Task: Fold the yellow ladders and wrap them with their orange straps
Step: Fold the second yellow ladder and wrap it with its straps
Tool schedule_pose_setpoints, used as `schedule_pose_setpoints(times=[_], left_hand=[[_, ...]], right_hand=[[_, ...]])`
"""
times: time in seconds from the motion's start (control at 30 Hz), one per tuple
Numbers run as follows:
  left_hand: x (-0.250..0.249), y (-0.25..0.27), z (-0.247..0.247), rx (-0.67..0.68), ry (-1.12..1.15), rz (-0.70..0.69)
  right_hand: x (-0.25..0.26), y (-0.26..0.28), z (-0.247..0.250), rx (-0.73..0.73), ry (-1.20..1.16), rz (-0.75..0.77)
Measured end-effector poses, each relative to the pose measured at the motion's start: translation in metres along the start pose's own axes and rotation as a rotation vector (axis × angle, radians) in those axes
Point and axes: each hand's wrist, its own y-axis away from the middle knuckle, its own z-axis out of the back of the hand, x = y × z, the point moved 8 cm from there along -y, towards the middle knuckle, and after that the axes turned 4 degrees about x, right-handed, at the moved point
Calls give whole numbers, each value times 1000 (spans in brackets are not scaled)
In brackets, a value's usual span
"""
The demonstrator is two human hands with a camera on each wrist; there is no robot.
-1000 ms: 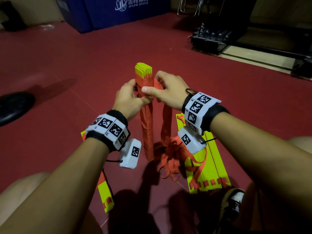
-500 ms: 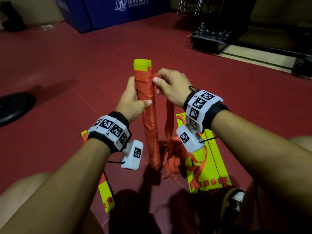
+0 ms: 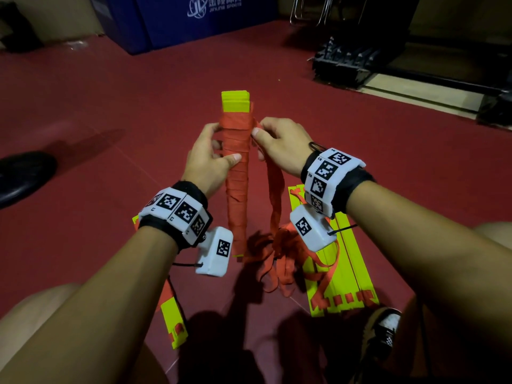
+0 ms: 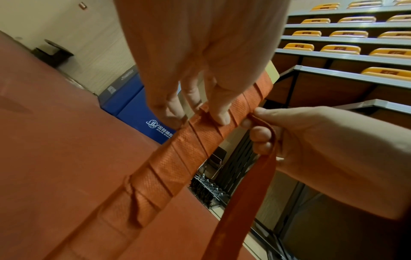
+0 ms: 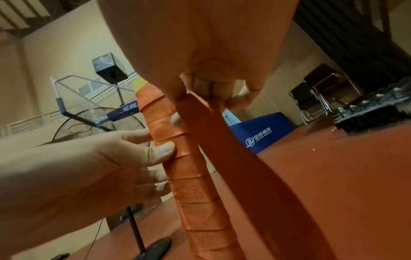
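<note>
strap (image 4: 195, 139): I saw woven orange webbing, fine grid texture, slight sheen
ladder rungs (image 3: 235, 102): I read these as flat yellow plastic, smooth, matt
floor (image 3: 138, 87): dark red, smooth, looked like matt sports vinyl to me
blue pad (image 3: 194, 20): I noted smooth blue vinyl-like cover, printed white logo
wrist bands (image 3: 177, 209): white hard plastic blocks on black cloth, as I saw it
stand seats (image 4: 347, 34): glossy yellow-orange plastic, I'd say

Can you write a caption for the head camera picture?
Left hand grips the strap-wrapped yellow ladder bundle upright while right hand pinches the loose orange strap.
</note>
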Motion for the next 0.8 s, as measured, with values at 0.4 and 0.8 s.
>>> schedule_pose_setpoints(times=[0.4,0.8], left_hand=[[-5,2,4,-29,-67,-56],[-23,11,-11,57,-205,-121]], right_hand=[[6,4,-3,23,148,55],[5,0,-8,-64,139,3]])
